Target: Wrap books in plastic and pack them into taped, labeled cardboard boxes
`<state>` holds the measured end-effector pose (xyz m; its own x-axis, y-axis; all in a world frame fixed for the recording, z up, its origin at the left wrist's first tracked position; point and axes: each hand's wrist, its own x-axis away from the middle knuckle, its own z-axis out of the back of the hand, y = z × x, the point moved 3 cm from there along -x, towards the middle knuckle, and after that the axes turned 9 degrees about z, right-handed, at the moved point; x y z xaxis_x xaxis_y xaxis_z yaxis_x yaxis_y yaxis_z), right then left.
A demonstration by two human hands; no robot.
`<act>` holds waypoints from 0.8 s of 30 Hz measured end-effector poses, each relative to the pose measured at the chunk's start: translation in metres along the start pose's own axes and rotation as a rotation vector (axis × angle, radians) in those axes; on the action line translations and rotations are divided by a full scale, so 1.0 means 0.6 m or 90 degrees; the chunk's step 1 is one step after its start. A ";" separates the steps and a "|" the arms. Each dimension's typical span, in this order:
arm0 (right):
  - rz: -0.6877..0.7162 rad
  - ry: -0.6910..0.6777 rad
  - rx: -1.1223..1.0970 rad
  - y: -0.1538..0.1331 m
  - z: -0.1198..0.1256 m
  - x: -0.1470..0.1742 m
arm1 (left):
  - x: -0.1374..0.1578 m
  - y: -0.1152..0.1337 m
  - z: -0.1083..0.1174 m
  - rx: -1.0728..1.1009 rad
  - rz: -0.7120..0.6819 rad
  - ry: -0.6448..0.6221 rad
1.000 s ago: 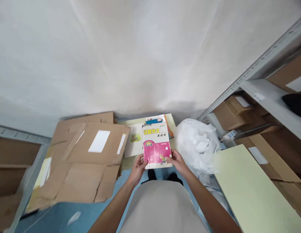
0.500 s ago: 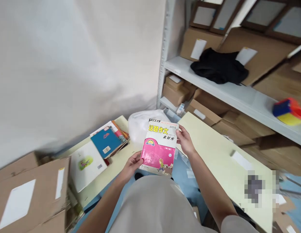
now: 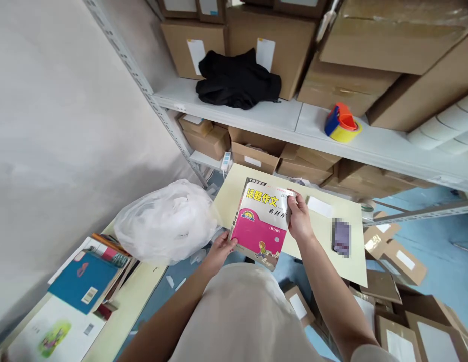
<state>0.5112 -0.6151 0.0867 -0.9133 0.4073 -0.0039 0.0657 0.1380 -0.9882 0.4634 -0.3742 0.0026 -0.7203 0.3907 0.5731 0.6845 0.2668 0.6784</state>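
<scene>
A paperback book [image 3: 258, 229] with a white and pink cover and yellow lettering is held up in front of my body, its front cover toward me. My left hand [image 3: 220, 251] grips its lower left edge, thumb on the cover. My right hand [image 3: 299, 216] is closed on the upper right edge, thumb over the cover and fingers behind. Beyond the book lies a pale yellow table [image 3: 237, 176], partly hidden by it. On my left, a blue book [image 3: 81, 281] lies on a stack, and a white book [image 3: 53, 332] rests near it.
A bulging white plastic bag [image 3: 166, 221] stands at the left table's far end. On the right table are a white slip [image 3: 319, 206] and a blurred purple object [image 3: 341, 238]. Shelves hold cartons, black cloth [image 3: 237, 83] and a tape dispenser [image 3: 341, 123]. Cardboard boxes [image 3: 400, 261] cover the floor at right.
My view and body have turned right, toward the shelves and the right table. The book has come along in both hands and is now in front of that table.
</scene>
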 end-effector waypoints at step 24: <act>-0.010 -0.014 0.069 -0.016 0.086 -0.038 | -0.186 0.093 0.021 0.108 0.123 -0.004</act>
<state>0.5106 -0.6725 0.0881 -0.9226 0.3857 0.0094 0.0087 0.0451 -0.9989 0.5831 -0.3918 -0.0294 -0.5739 0.4536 0.6818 0.8188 0.3301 0.4696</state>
